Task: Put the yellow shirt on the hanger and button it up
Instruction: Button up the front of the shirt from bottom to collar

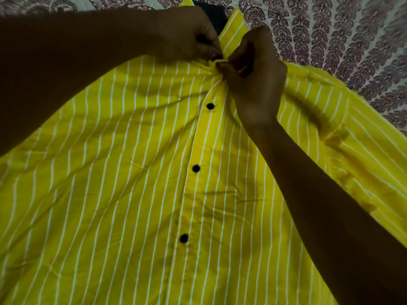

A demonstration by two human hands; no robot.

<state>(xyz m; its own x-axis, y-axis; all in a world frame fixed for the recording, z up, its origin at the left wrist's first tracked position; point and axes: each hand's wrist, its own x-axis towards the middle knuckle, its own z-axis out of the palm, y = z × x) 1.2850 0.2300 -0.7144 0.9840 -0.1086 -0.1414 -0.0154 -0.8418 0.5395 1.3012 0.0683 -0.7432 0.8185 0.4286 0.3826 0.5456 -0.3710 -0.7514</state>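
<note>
Left hand (pixel 193 36), right hand (pixel 255 73) (both curled) on yellow shirt (pixel 132 172)

Printed cloth (pixel 330 29) is recorded along the top edge and down the upper right of the frame. Pale ground; dark maroon paisley-like motifs are set in curved rows. It is spread flat as the underlying surface. Its remaining extent is hidden.

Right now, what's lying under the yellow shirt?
The patterned bedspread shows beyond the yellow shirt at top and right, likely continuing underneath. A dark shape sits inside the collar; fabric covers the rest, so I can't identify it.
</note>
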